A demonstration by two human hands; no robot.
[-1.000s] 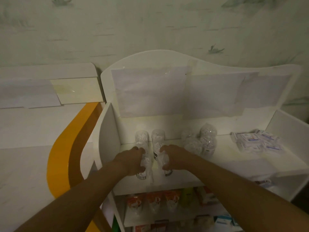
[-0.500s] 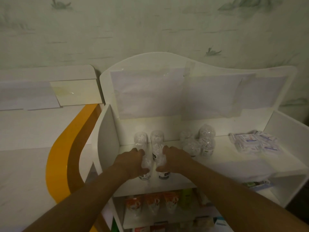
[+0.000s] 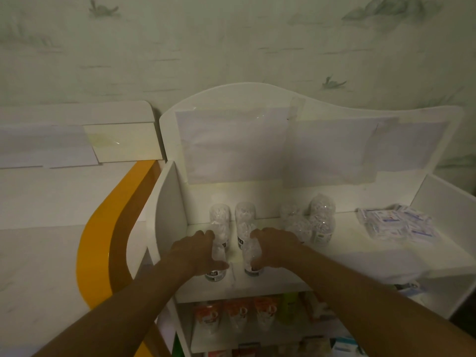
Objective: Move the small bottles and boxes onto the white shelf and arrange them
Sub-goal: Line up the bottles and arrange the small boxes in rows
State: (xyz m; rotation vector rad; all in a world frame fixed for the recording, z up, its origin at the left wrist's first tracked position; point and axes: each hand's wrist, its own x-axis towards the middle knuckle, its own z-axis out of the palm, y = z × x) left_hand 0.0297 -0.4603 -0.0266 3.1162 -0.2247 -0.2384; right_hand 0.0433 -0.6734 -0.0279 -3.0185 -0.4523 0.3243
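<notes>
- Two clear bottles at the front of the top board of the white shelf (image 3: 347,256), one under each hand: left-hand bottle (image 3: 215,273) and right-hand bottle (image 3: 253,266), both upright, dark-printed labels near the base, standing apart with a narrow strip of bare board between.
- Left hand (image 3: 192,253) wrapped over its bottle from the left side, fingers curled round the top; grip clamped on it.
- Right hand (image 3: 277,247) likewise curled round its bottle from the right; grip clamped on it.
- Judged a paired placement: held from the outer sides so both bottles can be set in line with the two back bottles (image 3: 233,217), forming two short columns.
- Further right, a loose cluster of clear bottles (image 3: 313,222), not yet lined up, some touching.
- At the far right of the same board, flat white-and-blue boxes (image 3: 394,224) in an uneven pile, well apart from the bottles.
- Below, a lower shelf with orange packages (image 3: 238,315); to the left, an orange curved panel (image 3: 103,240).
- Against a second ago: both held bottles shifted nearer each other and squarer to the rear pair; the hands closer together; cluster and boxes unmoved.
</notes>
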